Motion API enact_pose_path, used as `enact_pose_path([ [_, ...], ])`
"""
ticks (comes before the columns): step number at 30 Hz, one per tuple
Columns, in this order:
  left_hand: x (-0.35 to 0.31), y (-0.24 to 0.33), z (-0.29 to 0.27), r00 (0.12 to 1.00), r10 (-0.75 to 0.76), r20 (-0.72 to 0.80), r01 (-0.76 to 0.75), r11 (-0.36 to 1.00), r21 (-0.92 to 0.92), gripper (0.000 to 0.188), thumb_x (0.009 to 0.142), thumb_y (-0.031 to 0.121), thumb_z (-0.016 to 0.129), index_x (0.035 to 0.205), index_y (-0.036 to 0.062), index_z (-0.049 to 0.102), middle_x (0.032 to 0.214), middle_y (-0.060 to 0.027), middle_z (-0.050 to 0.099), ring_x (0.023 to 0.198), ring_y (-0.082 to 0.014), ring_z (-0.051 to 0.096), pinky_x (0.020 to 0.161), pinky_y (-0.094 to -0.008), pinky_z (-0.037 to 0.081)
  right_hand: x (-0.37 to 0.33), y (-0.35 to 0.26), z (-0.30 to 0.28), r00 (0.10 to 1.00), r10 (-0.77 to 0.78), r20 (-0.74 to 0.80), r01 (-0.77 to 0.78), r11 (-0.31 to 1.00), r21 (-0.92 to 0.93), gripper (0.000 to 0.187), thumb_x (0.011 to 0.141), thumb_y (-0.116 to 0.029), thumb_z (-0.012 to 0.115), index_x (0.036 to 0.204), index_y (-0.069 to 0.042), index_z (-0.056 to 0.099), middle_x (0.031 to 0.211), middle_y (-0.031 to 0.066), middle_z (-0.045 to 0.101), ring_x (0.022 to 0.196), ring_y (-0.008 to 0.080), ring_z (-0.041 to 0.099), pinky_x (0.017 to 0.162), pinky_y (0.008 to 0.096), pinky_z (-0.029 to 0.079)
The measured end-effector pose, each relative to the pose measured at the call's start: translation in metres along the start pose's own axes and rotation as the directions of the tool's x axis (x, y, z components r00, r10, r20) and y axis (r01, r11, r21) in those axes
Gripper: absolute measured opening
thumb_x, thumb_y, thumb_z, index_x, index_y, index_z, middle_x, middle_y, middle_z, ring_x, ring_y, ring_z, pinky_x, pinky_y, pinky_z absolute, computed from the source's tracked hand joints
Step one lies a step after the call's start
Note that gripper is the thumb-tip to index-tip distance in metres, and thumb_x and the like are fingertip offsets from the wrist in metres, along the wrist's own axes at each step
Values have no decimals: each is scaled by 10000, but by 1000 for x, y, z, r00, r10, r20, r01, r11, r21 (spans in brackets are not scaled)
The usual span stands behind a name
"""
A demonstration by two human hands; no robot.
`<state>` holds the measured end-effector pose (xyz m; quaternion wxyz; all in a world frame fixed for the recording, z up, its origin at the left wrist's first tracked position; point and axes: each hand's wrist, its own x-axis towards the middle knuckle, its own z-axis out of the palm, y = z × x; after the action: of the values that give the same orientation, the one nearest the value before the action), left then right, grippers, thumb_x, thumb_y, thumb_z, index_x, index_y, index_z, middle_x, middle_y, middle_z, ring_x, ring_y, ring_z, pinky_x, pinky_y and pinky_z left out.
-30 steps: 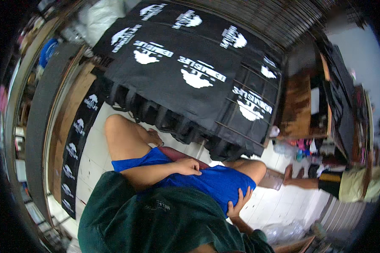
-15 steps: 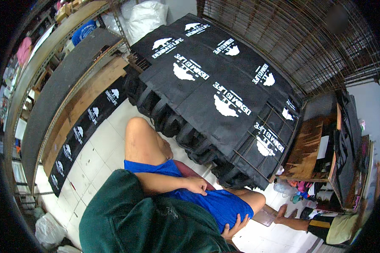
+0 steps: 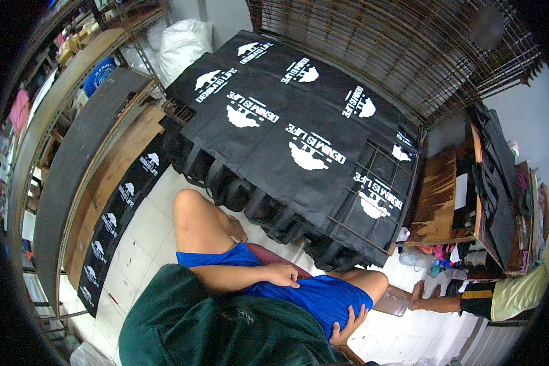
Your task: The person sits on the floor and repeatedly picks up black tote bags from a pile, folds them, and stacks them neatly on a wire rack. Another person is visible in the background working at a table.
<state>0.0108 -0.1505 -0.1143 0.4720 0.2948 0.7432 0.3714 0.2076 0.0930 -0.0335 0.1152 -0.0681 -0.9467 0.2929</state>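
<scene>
My left hand (image 3: pixel 282 274) lies on the blue shorts (image 3: pixel 311 296) in my lap. Its fingers are curled and closed; whatever may be inside them is hidden. On my right thigh rests my right hand (image 3: pixel 348 326), fingers spread over the cloth, holding nothing. In front of my knees stands a wide stack of black fabric pieces (image 3: pixel 265 137) with white prints on top, apart from both hands. Folded black bags or loops of fabric (image 3: pixel 226 189) hang along its near side. A wire grid (image 3: pixel 372 177) lies over its right part.
Stacked metal racks (image 3: pixel 372 49) stand behind. At left is a shelf (image 3: pixel 97 158) with a printed black strip (image 3: pixel 119 213) below. A wooden cabinet (image 3: pixel 442 195) stands right, near another person's yellow top (image 3: pixel 524 283) and bare feet. A white sack (image 3: pixel 186 46) sits behind left.
The view has turned a little, so the stack sits further left and lower. The other person at right shows more of the yellow top. Both my hands keep their places on my lap.
</scene>
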Motion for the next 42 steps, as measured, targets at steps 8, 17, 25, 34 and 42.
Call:
enact_pose_path([
  [8, -6, 8, -4, 1000, -15, -13, 15, 1000, -5, 426, 767, 446, 628, 873, 34, 649, 859, -136, 658, 800, -270, 622, 697, -375, 472, 1, 0, 0, 1000, 9, -1, -9, 1000, -14, 599, 828, -445, 436, 1235, -5, 450, 1384, 297, 239, 1290, 481, 165, 1030, 592, 105],
  [17, 1, -2, 0, 1000, -3, 1, 3, 1000, -13, 413, 770, 445, 630, 860, 42, 645, 850, -136, 655, 795, -274, 621, 694, -380, 470, 2, -3, -2, 1000, 13, -2, -13, 1000, 2, 620, 835, -470, 429, 1238, 0, 450, 1389, 301, 226, 1291, 486, 158, 1028, 595, 107],
  [25, -6, 10, -5, 999, -33, -21, 34, 999, 22, 417, 773, 455, 627, 856, 47, 643, 846, -129, 656, 794, -271, 622, 693, -380, 470, 2, -1, -2, 999, 32, 15, -32, 999, -2, 608, 832, -461, 437, 1238, -9, 458, 1384, 308, 231, 1290, 487, 162, 1029, 591, 111],
  [34, 3, -7, 4, 1000, -29, 3, 29, 1000, -12, 429, 762, 476, 634, 856, 57, 636, 810, -102, 657, 753, -236, 621, 665, -357, 470, -2, 9, 0, 1000, 23, -4, -23, 1000, -20, 608, 815, -467, 457, 1228, -21, 475, 1374, 306, 249, 1279, 489, 183, 1029, 585, 122],
  [42, 5, -14, 3, 1000, 9, -12, -9, 998, -61, 373, 783, 417, 651, 851, 50, 633, 759, -97, 642, 693, -193, 599, 611, -334, 458, 3, 10, -4, 988, 152, 17, -150, 985, -88, 614, 717, -470, 590, 1222, -127, 519, 1344, 252, 315, 1248, 487, 225, 1012, 582, 162],
])
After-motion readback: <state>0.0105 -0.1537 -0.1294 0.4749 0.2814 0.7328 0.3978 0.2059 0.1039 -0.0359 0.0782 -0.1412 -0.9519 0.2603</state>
